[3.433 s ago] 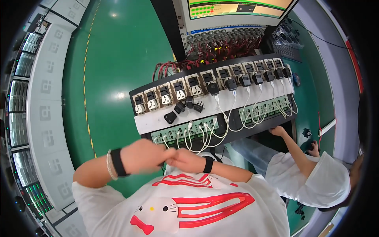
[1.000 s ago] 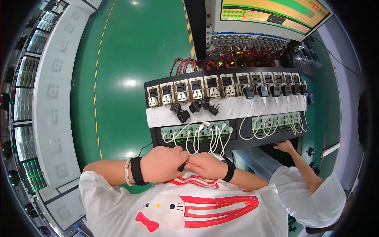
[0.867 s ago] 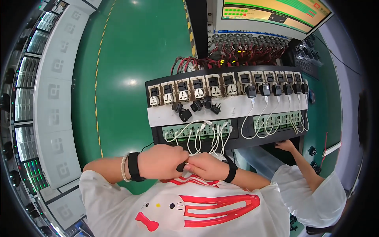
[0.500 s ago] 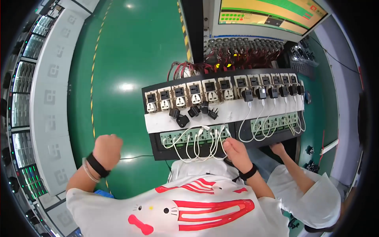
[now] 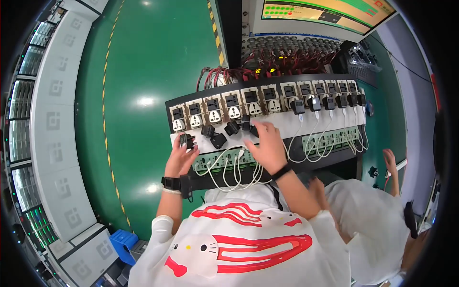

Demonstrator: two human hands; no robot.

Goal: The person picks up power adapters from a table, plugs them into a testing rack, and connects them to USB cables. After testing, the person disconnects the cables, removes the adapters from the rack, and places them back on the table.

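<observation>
My left hand (image 5: 180,158) holds a black plug adapter (image 5: 187,140) in its fingertips, over the left end of the white strip. My right hand (image 5: 269,149) is beside another black plug adapter (image 5: 254,130), thumb and index finger spread around its edge; the hand partly hides it. Several more black adapters lie between my hands, one of them (image 5: 218,140) nearest the strip's front edge. Behind them runs a row of white sockets (image 5: 214,116), with nothing plugged into those on the left. White cables (image 5: 237,176) loop from a green circuit board (image 5: 217,160) in front.
On the rig's right half, black adapters (image 5: 298,106) sit in sockets with white cables attached. A monitor (image 5: 325,19) and red wiring (image 5: 306,67) stand behind. A co-worker (image 5: 368,220) is close on my right. A blue bin (image 5: 123,243) is at lower left.
My left hand has come from the far left, where it was a fist, to the strip, now showing an adapter. My right hand has moved up from the cable ends to the loose adapters.
</observation>
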